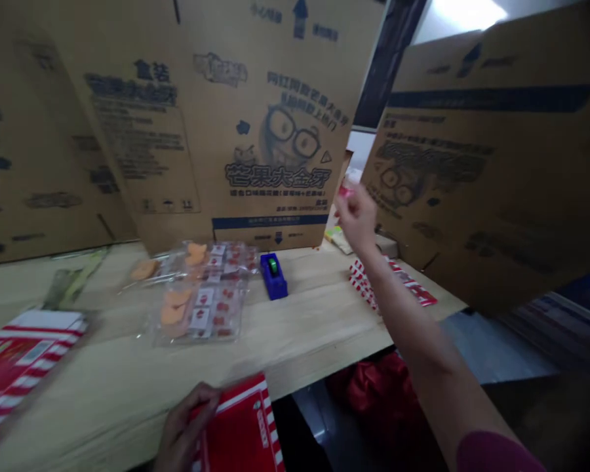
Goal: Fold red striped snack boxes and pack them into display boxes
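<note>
My left hand (189,423) is closed on the edge of a flat red packet (240,426) with red-and-white striped sides, at the table's front edge. My right hand (358,216) is stretched far forward, to the gap between two large cardboard boxes. Its fingers are pinched on something small and pinkish-red (345,191), too blurred to name. Under my right forearm lies a pile of red-and-white striped packets (366,285). Clear plastic packs (204,308) with orange pieces and small printed cards lie mid-table, beside a blue tape dispenser (274,278) holding green tape.
A tall printed cardboard box (201,151) stands along the table's back, and another cardboard box (432,170) is at the right. More striped red packets (24,367) lie at the left. Shiny red material (378,387) sits below the table edge (324,370).
</note>
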`<state>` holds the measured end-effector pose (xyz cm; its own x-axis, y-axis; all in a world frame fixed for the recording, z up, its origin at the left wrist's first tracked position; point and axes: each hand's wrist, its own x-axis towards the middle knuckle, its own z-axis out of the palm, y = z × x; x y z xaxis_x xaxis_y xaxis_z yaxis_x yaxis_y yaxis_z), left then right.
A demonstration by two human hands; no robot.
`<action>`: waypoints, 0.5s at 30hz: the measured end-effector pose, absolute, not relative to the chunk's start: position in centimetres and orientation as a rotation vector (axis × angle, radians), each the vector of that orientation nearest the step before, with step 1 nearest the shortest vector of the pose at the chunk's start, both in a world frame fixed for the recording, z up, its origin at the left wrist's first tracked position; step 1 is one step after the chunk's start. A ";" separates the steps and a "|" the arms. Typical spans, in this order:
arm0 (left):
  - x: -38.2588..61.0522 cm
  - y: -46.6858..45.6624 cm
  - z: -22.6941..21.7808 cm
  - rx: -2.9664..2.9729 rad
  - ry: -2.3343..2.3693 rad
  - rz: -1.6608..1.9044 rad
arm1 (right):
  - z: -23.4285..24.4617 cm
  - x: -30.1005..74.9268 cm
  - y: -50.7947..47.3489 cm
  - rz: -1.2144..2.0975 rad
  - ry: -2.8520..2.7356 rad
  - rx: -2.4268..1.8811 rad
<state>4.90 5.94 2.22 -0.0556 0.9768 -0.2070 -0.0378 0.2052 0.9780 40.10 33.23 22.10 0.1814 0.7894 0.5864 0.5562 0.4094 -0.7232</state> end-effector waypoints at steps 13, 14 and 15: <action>4.0 4.9 1.3 0.810 1.443 1.239 | 0.7 29.8 31.2 0.890 -1.285 -1.607; 4.0 4.8 1.3 0.818 1.430 1.256 | 0.5 29.4 31.3 0.884 -1.246 -1.611; 4.0 4.8 1.4 0.822 1.415 1.272 | 0.4 29.1 31.5 0.874 -1.207 -1.610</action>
